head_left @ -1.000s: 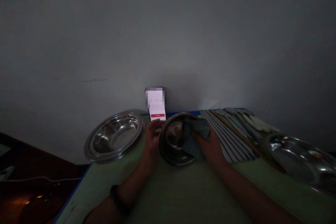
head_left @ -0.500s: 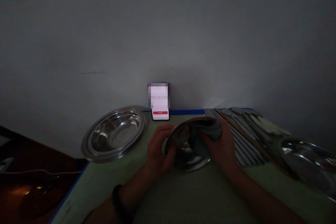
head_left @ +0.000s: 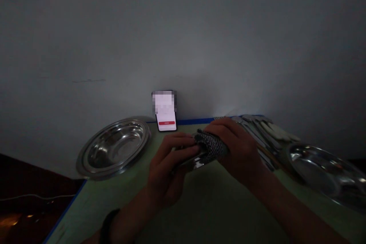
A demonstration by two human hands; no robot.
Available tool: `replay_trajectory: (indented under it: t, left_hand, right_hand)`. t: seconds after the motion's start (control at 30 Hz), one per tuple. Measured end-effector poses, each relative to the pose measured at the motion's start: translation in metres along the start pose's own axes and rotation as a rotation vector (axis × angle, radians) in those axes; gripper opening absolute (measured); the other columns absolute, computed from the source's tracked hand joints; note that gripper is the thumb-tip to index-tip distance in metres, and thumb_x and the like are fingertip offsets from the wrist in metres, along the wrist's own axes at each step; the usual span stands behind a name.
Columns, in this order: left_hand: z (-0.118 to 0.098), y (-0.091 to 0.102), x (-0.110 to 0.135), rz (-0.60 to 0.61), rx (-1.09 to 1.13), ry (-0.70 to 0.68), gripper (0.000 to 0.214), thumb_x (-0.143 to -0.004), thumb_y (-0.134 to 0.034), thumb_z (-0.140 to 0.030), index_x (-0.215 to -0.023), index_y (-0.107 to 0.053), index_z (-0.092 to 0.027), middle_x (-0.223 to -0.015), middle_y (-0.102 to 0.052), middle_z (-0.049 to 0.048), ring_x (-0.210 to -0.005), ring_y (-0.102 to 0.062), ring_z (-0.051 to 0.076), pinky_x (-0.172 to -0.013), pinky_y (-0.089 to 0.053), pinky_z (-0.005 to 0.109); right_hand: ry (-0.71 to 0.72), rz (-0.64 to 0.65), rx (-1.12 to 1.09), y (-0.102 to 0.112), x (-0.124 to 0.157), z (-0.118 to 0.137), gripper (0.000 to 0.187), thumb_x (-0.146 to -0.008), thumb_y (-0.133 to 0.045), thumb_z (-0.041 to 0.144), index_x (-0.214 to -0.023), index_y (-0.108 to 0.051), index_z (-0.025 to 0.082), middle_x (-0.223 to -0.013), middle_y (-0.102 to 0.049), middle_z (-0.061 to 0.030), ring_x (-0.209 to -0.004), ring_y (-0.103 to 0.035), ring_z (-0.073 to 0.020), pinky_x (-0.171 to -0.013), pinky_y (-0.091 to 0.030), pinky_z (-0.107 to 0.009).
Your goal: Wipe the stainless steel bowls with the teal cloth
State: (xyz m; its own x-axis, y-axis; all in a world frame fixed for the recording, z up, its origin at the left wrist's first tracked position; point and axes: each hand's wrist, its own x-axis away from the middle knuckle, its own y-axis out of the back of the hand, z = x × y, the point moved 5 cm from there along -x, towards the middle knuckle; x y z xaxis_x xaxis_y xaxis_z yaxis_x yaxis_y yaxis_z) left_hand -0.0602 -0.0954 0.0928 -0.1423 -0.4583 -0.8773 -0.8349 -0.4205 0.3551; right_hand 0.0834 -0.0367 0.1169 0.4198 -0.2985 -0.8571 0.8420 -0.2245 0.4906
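My left hand [head_left: 168, 169] grips the near rim of a small steel bowl [head_left: 194, 162], which is lifted off the table and mostly hidden between both hands. My right hand [head_left: 238, 150] is closed over a dark checked cloth [head_left: 211, 145] and presses it onto the bowl's top. Both hands hover above the green tabletop [head_left: 206, 206], just in front of a lit phone.
A wide steel basin [head_left: 114, 148] rests at the table's left edge. The phone [head_left: 165, 111] leans against the grey wall. Several spoons and flat utensils [head_left: 268, 131] lie at the right, beside another steel plate [head_left: 323, 171]. Dark floor shows to the left.
The bowl has been lifted off the table and tipped toward me. My right hand with the cloth has moved from inside the bowl over its top. The left hand shifted to the near rim.
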Motion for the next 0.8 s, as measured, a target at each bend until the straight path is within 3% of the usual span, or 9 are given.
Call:
replay_trajectory:
  t: [0.13, 0.2, 0.3, 0.37, 0.43, 0.5, 0.6, 0.7, 0.8]
  left_hand:
    - [-0.016, 0.007, -0.011, -0.024, 0.095, 0.034, 0.036, -0.081, -0.055, 0.001, -0.108, -0.066, -0.02, -0.111, -0.066, 0.0038, -0.111, -0.058, 0.019, -0.096, -0.049, 0.037]
    - [-0.02, 0.014, -0.017, -0.066, 0.178, 0.106, 0.037, -0.082, -0.055, 0.0, -0.109, -0.067, -0.022, -0.114, -0.068, 0.0021, -0.115, -0.058, 0.019, -0.101, -0.046, 0.038]
    - [-0.016, 0.027, -0.022, -0.32, 0.291, 0.326, 0.036, -0.083, -0.057, -0.006, -0.107, -0.068, -0.03, -0.114, -0.069, -0.0034, -0.111, -0.061, 0.017, -0.1, -0.047, 0.034]
    - [-0.013, 0.03, -0.019, -0.513, 0.313, 0.454, 0.031, -0.082, -0.06, -0.012, -0.103, -0.068, -0.034, -0.106, -0.071, -0.0065, -0.104, -0.064, 0.016, -0.094, -0.051, 0.031]
    - [-0.011, 0.025, -0.014, -0.601, 0.299, 0.528, 0.028, -0.083, -0.061, -0.017, -0.103, -0.067, -0.035, -0.104, -0.07, -0.0071, -0.102, -0.064, 0.016, -0.092, -0.051, 0.031]
    - [-0.011, 0.014, -0.007, -0.582, 0.271, 0.55, 0.029, -0.086, -0.057, -0.021, -0.11, -0.063, -0.036, -0.112, -0.066, -0.0053, -0.109, -0.061, 0.018, -0.096, -0.049, 0.034]
    - [-0.015, 0.0, 0.005, -0.503, 0.183, 0.519, 0.035, -0.091, -0.048, -0.024, -0.124, -0.051, -0.035, -0.127, -0.058, -0.0008, -0.12, -0.053, 0.022, -0.104, -0.042, 0.042]
    - [-0.022, -0.002, 0.004, -0.406, 0.173, 0.448, 0.036, -0.09, -0.048, -0.028, -0.126, -0.049, -0.033, -0.131, -0.053, 0.0013, -0.124, -0.048, 0.024, -0.105, -0.04, 0.044]
    - [-0.028, 0.011, -0.02, -0.341, 0.203, 0.397, 0.028, -0.083, -0.057, -0.029, -0.111, -0.059, -0.029, -0.116, -0.058, 0.0013, -0.113, -0.054, 0.023, -0.096, -0.047, 0.039]
  right_hand:
    - [-0.01, -0.108, -0.037, 0.015, -0.006, 0.005, 0.014, -0.08, -0.057, 0.007, -0.09, -0.061, 0.015, -0.084, -0.062, -0.0056, -0.08, -0.059, -0.0144, -0.071, -0.051, -0.028]
    - [-0.128, -0.217, -0.116, 0.021, -0.008, 0.002, 0.016, -0.076, -0.06, 0.007, -0.088, -0.062, 0.018, -0.081, -0.063, -0.0027, -0.077, -0.06, -0.014, -0.07, -0.051, -0.028]
    - [-0.566, -0.384, -0.39, 0.014, 0.0, -0.011, 0.016, -0.073, -0.067, 0.02, -0.088, -0.065, 0.02, -0.083, -0.068, -0.0011, -0.079, -0.064, -0.0168, -0.073, -0.053, -0.032]
    - [-0.89, -0.438, -0.677, -0.005, 0.012, -0.016, 0.023, -0.075, -0.068, 0.033, -0.094, -0.066, 0.02, -0.094, -0.071, -0.0036, -0.088, -0.066, -0.0201, -0.078, -0.054, -0.037]
    - [-1.11, -0.431, -0.965, -0.029, 0.023, -0.013, 0.033, -0.076, -0.067, 0.039, -0.103, -0.064, 0.021, -0.106, -0.07, -0.0059, -0.092, -0.067, -0.0224, -0.079, -0.055, -0.041]
    - [-1.247, -0.397, -1.154, -0.048, 0.033, -0.009, 0.038, -0.074, -0.067, 0.039, -0.107, -0.061, 0.022, -0.112, -0.069, -0.007, -0.09, -0.068, -0.0234, -0.075, -0.057, -0.042]
    - [-1.345, -0.339, -1.266, -0.062, 0.045, -0.008, 0.037, -0.073, -0.068, 0.036, -0.106, -0.06, 0.021, -0.109, -0.07, -0.0078, -0.088, -0.069, -0.0247, -0.07, -0.058, -0.041]
    - [-1.345, -0.338, -1.256, -0.059, 0.046, -0.012, 0.036, -0.069, -0.071, 0.032, -0.102, -0.061, 0.021, -0.105, -0.071, -0.0075, -0.089, -0.069, -0.0258, -0.071, -0.058, -0.042]
    - [-1.229, -0.357, -1.131, -0.042, 0.036, -0.019, 0.038, -0.067, -0.073, 0.033, -0.102, -0.062, 0.021, -0.104, -0.071, -0.0063, -0.094, -0.067, -0.0254, -0.079, -0.055, -0.043]
